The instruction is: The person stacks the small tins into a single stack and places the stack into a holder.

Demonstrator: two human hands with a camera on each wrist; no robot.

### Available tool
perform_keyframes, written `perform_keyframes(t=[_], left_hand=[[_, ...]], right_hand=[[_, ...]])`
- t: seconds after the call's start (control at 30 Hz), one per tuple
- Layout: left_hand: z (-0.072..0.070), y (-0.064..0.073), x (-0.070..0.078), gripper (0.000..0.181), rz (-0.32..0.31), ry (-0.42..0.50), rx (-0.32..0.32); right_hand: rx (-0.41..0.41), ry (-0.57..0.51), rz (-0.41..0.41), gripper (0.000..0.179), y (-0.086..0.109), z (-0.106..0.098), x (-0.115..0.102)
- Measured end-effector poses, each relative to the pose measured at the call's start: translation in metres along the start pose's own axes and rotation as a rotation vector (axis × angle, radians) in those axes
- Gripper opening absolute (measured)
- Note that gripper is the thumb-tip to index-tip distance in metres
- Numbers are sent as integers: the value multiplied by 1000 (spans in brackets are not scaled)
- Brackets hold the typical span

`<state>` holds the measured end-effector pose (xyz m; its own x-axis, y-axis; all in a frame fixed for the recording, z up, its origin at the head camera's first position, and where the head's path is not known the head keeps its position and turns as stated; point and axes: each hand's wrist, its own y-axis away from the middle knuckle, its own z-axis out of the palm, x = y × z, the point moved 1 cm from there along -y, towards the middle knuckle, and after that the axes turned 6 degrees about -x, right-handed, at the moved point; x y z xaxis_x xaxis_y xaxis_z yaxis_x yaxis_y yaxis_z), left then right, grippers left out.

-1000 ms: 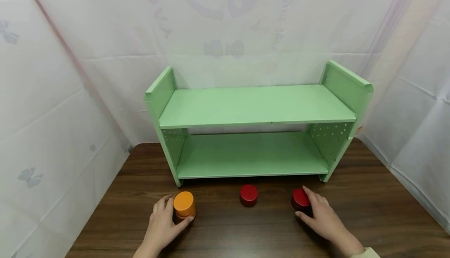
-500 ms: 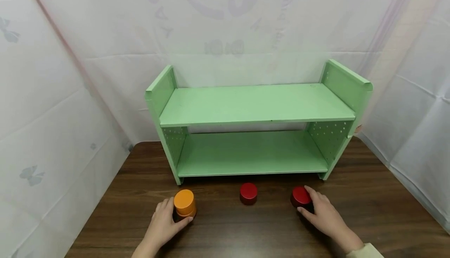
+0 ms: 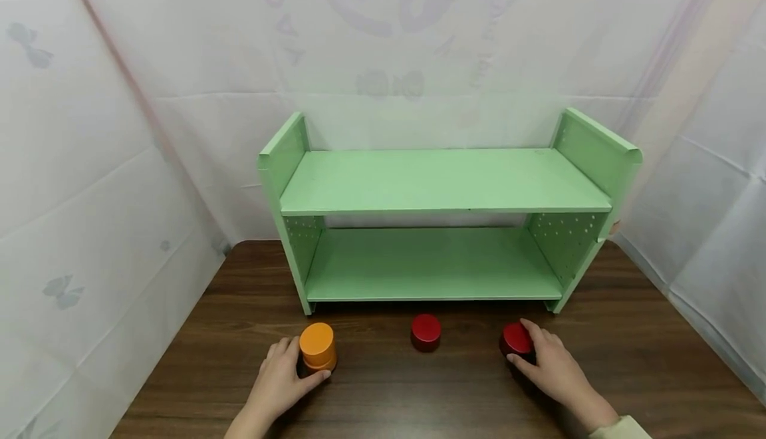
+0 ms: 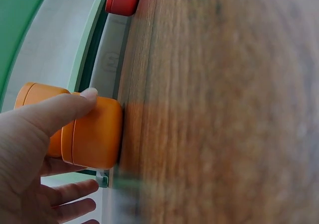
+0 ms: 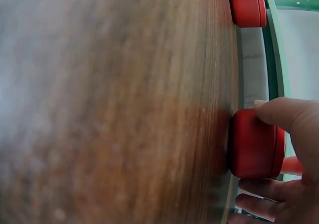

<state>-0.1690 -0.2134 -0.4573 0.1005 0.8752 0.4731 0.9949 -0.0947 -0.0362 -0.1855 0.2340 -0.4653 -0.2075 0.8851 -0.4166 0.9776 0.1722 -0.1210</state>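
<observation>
On tabletop (image 3: 413, 399), orange stack (image 3: 319, 348) in left grip (image 3: 278, 374)

I get the near tabletop (image 4: 214, 109) blurred in both wrist views; the left hand (image 4: 25, 152) partly covers the stacked orange containers (image 4: 99, 139)

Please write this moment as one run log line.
left hand: grips orange container stack | right hand: grips red container | other red container: on table, between hands

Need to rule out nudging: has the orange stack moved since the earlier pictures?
No: relative to the green shelf, the orange stack shows no visible shift.
</observation>
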Motion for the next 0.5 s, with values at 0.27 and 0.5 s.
perform_keyframes(t=[0.27,0.5], left_hand=[[-1,0,1,77,-9,9,-7],[-1,-1,0,78,-13,3,-15]], right_hand=[[1,-11,21,69,-1,0,1],[3,-9,30,66,-1,-2,2]])
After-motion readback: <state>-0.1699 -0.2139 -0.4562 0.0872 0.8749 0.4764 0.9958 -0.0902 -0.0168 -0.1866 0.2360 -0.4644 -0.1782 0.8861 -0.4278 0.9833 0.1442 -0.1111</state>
